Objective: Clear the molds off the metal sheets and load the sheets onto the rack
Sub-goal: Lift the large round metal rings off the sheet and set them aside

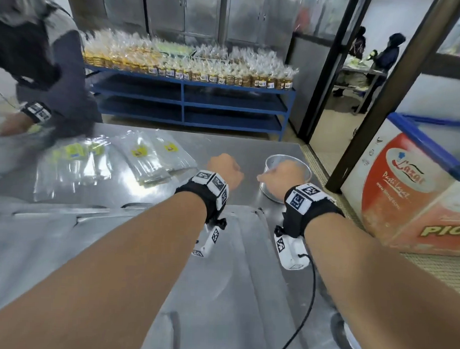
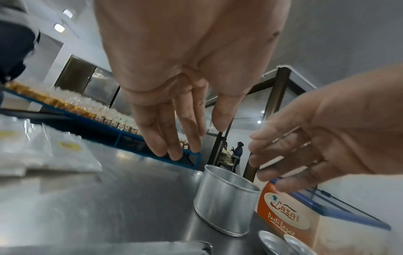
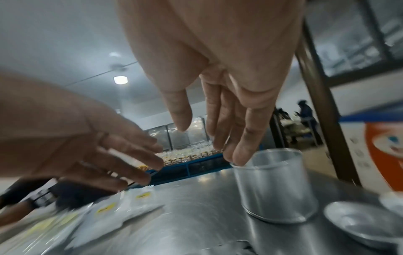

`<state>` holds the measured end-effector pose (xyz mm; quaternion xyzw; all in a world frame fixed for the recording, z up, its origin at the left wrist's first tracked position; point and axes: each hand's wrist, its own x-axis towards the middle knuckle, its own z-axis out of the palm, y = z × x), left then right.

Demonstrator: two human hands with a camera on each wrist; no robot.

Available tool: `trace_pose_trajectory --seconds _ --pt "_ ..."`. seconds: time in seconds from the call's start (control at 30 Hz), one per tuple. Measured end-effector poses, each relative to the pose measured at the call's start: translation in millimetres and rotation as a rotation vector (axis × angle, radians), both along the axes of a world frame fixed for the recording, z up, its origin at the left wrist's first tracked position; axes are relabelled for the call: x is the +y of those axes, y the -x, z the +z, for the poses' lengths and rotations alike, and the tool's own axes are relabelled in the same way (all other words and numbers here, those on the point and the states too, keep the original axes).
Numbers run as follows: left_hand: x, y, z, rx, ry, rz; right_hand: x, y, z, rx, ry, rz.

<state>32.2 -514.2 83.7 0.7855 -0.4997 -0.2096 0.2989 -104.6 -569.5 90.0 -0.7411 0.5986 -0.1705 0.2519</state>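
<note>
On the steel table [image 1: 149, 208], near its far right corner, a round metal mold [image 3: 276, 186] stands upright with its open mouth up. The person's right hand [image 1: 286, 176] reaches out above it, fingers straight and held loosely together, thumb apart; from the right wrist view the fingertips [image 3: 240, 155] sit at the near-left part of the mold's rim, though whether they actually touch the metal I cannot tell. Nothing is gripped by that hand. The left hand [image 1: 225, 169] hangs over bare tabletop just to the left of the mold, clear of it, with its fingers [image 2: 165, 138] extended downward, slightly spread and empty. Between the two hands and the person's body lies a metal sheet [image 1: 236, 266] with a raised edge, flat on the table under both forearms. Two shallow round molds [image 2: 281, 245] rest beside the tall one, toward the table's right edge, one of them seen as a small dish [image 3: 359, 224] from the right wrist. Farther left on the table are flat clear plastic bags [image 1: 146, 158] with yellow labels, and another person [image 1: 44, 71] in dark clothing bends over that end, one wrist wearing a marker band. Behind the table a blue shelf [image 1: 189, 102] carries rows of packed goods, and an orange-and-white chest freezer [image 1: 405, 196] stands to the right.
</note>
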Motion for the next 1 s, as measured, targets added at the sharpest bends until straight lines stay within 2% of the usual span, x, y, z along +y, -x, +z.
trace_pose_trajectory --seconds 0.1,0.23,0.47,0.77,0.83,1.0 --pt "62.1 -32.1 27.4 -0.159 -0.014 -0.064 65.3 -37.7 25.9 0.029 0.043 0.056" --pt "157.1 -88.1 51.2 -0.31 -0.008 -0.05 158.0 -98.3 44.0 0.064 0.106 0.128" --pt "310.7 -226.6 47.5 -0.406 -0.1 0.1 290.8 -227.9 55.3 0.122 0.099 0.323" --pt "448.7 -403.9 12.1 -0.478 -0.347 0.295 375.7 -389.7 7.5 0.174 0.039 0.524" --pt "469.7 -439.4 -4.9 -0.502 -0.394 0.368 387.2 -421.6 -7.9 0.191 0.023 0.551" --pt "496.2 -502.4 -48.9 -0.43 -0.461 0.554 401.3 -487.8 -49.9 0.105 -0.027 0.553"
